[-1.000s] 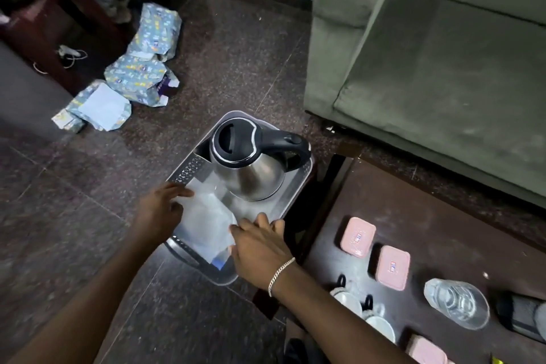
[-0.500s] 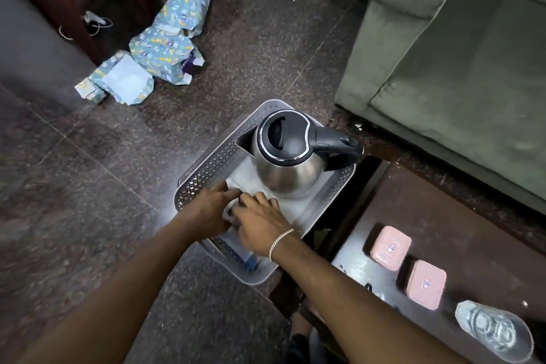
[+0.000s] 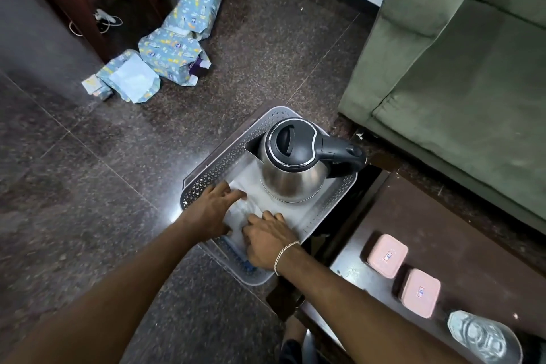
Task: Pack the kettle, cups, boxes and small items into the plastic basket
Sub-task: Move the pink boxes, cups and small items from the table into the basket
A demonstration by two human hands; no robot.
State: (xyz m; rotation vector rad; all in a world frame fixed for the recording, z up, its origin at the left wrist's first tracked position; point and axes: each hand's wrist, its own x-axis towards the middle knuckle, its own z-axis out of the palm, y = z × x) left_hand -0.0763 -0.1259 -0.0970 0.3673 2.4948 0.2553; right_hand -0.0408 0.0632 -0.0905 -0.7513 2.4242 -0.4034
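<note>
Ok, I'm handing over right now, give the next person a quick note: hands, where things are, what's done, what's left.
Left hand and right hand: both flat on a pale sheet lining the basket, pressing it down; neither is gripping anything.
Basket sits on the floor beside the dark table.
Done: kettle stands upright in the basket's far end, on the sheet.
Left: two pink boxes and a clear glass item are on the table, not yet packed. No cups in view now.
</note>
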